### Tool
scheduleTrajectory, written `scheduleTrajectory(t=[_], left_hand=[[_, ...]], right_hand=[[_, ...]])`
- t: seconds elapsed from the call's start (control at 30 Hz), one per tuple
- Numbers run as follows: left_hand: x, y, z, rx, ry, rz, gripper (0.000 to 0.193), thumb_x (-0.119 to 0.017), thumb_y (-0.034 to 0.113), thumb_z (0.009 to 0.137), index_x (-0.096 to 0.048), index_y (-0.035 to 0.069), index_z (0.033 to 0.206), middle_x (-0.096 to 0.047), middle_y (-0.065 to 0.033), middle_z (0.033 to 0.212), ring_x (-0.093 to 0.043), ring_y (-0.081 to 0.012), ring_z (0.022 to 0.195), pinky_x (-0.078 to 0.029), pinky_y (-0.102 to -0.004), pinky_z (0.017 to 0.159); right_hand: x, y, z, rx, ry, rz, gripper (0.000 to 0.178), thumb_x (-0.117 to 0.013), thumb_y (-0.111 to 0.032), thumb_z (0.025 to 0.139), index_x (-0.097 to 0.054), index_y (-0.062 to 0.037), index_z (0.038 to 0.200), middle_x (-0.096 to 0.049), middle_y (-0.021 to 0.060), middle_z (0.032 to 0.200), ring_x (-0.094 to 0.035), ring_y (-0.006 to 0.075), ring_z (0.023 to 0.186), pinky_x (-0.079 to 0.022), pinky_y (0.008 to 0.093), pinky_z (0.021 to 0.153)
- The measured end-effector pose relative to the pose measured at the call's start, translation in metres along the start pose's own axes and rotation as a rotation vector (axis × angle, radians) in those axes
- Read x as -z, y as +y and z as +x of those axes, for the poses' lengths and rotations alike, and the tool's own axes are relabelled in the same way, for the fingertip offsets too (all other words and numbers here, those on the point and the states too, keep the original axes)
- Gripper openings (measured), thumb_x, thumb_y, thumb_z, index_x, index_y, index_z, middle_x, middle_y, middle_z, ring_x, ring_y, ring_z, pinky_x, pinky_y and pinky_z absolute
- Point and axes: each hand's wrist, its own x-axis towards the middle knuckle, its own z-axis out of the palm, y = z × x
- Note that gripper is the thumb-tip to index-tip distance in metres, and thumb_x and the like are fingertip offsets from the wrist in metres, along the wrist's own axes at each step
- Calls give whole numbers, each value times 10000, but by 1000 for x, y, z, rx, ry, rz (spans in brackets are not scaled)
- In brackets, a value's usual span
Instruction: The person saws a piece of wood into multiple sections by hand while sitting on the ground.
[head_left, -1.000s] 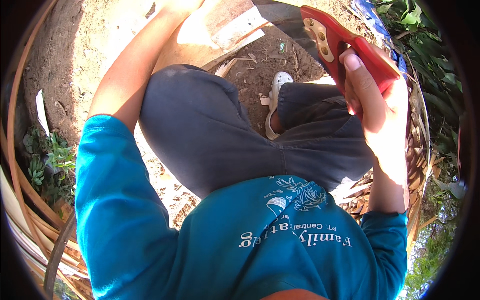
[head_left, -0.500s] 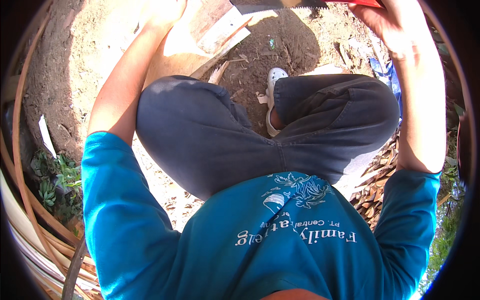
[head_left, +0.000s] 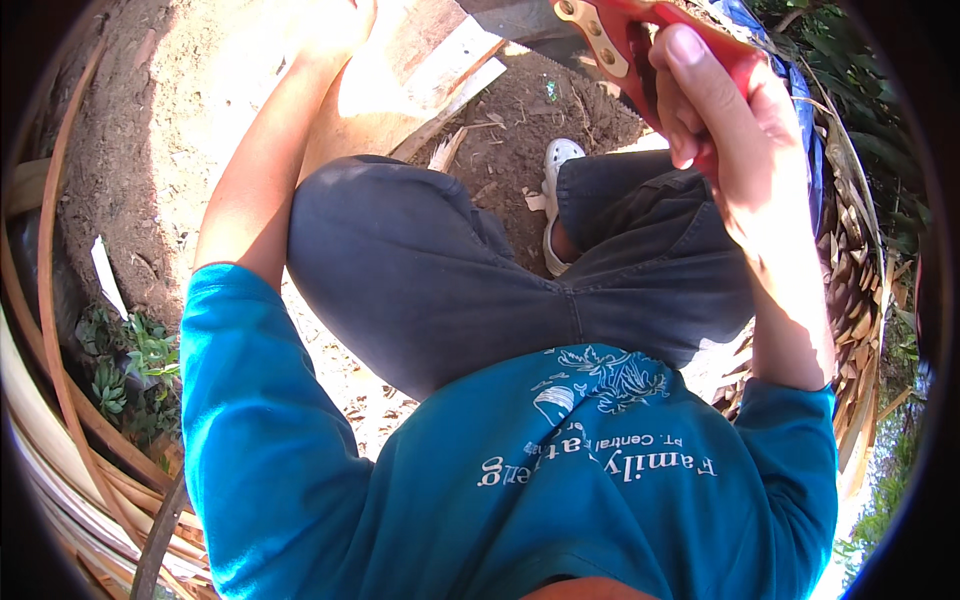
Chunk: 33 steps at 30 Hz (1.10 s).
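My right hand (head_left: 715,110) is closed around the red handle of a handsaw (head_left: 605,40), its thumb lying along the grip. The saw's grey toothed blade runs left toward a wooden board (head_left: 375,125) and passes close to its pale, sawn end; whether it touches the wood I cannot tell. My left hand (head_left: 335,30) is at the board's upper part. Bright glare and the top edge of the picture hide its fingers.
My bent legs (head_left: 400,260) and a white clog (head_left: 558,160) are below the board. Wood scraps (head_left: 450,148) lie on the soil. Long strips (head_left: 90,500) are piled at the left, with green plants (head_left: 135,355) beside them. Blue sheeting (head_left: 805,120) and dry, layered plant material (head_left: 850,270) are at the right.
My right hand has drawn the saw back toward my body, bringing more of its red handle into view. My right elbow has bent further. The left hand has barely moved.
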Motion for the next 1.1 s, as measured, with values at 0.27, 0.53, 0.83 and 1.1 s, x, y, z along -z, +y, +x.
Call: scheduleTrajectory(t=[0.27, 0.53, 0.83, 1.1], left_hand=[[-24, -55, -5, 121, -279, -144, 386, -547, 265, 952, -655, 28, 1238, -689, -225, 1121, -645, -408, 1069, -502, -484, 974], [42, -8, 52, 186, -452, 241, 738, -498, 645, 971, -402, 165, 1522, -379, -178, 1576, -478, -413, 1365, -386, -583, 1132], [163, 119, -8, 38, -852, 311, 1001, -795, 467, 801, -284, 172, 1609, -138, -191, 1705, -187, -433, 1551, -267, -657, 1192], [149, 92, -10, 140, -762, 152, 782, -653, 54, 782, -408, 141, 1519, -100, -169, 1712, -157, -514, 1538, -174, -805, 1146]], right_hand=[[17, 59, -40, -18, -157, 68, 373, -709, -369, 985, -682, 3, 1012, -646, 29, 760, -630, 97, 715, -508, 241, 678], [40, 7, 37, -55, -270, 12, 373, -580, -347, 1036, -628, -46, 821, -615, 10, 708, -613, 91, 632, -504, 217, 604], [26, -30, 67, -132, -277, 40, 398, -560, -284, 1010, -621, 3, 741, -647, 86, 683, -660, 170, 599, -548, 304, 569], [29, -35, 96, -241, -262, -258, 376, -554, -317, 998, -597, -78, 712, -605, 43, 643, -556, 120, 552, -408, 270, 483]])
